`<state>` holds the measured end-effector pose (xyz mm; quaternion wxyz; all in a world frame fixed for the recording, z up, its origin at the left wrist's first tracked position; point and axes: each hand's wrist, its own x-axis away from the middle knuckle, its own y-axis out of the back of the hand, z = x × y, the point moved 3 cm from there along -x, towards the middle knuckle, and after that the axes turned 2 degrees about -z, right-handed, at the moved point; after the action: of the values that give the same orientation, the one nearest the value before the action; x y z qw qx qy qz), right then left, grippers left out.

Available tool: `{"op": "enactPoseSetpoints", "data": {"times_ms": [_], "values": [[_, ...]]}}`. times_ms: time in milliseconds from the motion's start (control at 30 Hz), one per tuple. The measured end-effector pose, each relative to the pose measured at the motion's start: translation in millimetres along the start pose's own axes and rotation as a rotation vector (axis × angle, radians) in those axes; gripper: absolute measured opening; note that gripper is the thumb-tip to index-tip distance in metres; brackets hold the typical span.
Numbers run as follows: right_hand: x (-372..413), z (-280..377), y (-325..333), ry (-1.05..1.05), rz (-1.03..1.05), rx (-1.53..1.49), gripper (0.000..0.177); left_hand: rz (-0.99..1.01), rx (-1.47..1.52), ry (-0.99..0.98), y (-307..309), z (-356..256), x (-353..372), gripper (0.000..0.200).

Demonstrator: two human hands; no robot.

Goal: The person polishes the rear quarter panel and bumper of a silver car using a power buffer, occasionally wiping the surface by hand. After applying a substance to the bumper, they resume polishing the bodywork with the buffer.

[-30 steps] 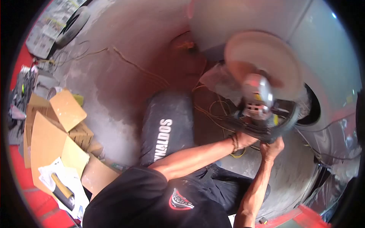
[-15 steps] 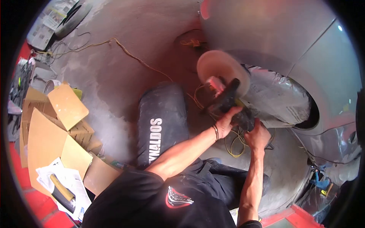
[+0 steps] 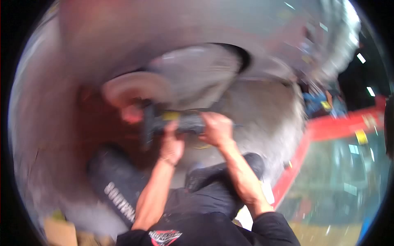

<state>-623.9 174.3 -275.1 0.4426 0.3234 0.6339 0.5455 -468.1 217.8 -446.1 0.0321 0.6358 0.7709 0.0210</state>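
Both of my hands grip a rotary polisher point(image 3: 184, 122), its dark body lying roughly sideways and its large round pad point(image 3: 135, 87) at the left end. My left hand point(image 3: 172, 144) is wrapped under the body near the yellow label, behind the head. Around the rear of the body closes my right hand point(image 3: 217, 126). The pad overlaps the lower edge of a grey car body panel point(image 3: 135, 37) beside the wheel arch; blur hides whether they touch. A plastic-like cover point(image 3: 197, 74) fills the wheel arch.
At lower left lies a long black bag point(image 3: 117, 180) with white lettering. Cardboard point(image 3: 60, 231) shows at the bottom left edge. On the right is a red-framed glass panel point(image 3: 328, 180). My bent knee point(image 3: 213, 174) is below the polisher.
My view has swung to the right, so the red-framed glass shows more. The polisher has turned from slanting to nearly level, with its pad now at the panel's edge. Both hands keep hold.
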Motion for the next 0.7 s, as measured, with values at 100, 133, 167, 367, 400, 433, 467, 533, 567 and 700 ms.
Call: {"op": "enactPoseSetpoints", "data": {"times_ms": [100, 133, 167, 367, 400, 433, 467, 533, 567, 700], "values": [[4, -4, 27, -0.005, -0.079, 0.009, 0.053, 0.083, 1.318, 0.466, 0, -63, -14, 0.05], [5, -6, 31, -0.025, -0.117, 0.009, 0.053, 0.079, 1.265, 0.419, 2, -82, -15, 0.05], [3, -5, 34, -0.028, -0.152, -0.006, 0.053, 0.052, 1.208, 0.364, 7, -101, -15, 0.049], [4, -9, 30, 0.012, -0.145, -0.068, 0.085, -0.014, 1.061, 0.403, -8, -33, -5, 0.044], [-2, -2, 23, 0.035, -0.092, -0.041, 0.086, -0.027, 0.725, 0.179, -2, -22, -1, 0.045], [-6, 2, 14, -0.001, -0.004, -0.006, 0.082, -0.107, 0.216, -0.088, 6, -19, 2, 0.047], [-13, 10, 6, 0.054, -0.032, 0.012, 0.075, -0.196, -0.046, -0.256, 14, -20, 4, 0.05], [-37, 18, -27, 0.076, -0.021, 0.05, 0.069, -0.259, 0.653, 0.118, 23, -22, -24, 0.05], [-46, 25, -30, 0.107, -0.023, -0.002, 0.058, -0.232, 1.364, 0.469, 26, -36, -34, 0.048], [-71, 46, -40, 0.124, 0.083, 0.019, 0.041, -0.253, 1.378, 0.474, 49, -34, -47, 0.048]]}}
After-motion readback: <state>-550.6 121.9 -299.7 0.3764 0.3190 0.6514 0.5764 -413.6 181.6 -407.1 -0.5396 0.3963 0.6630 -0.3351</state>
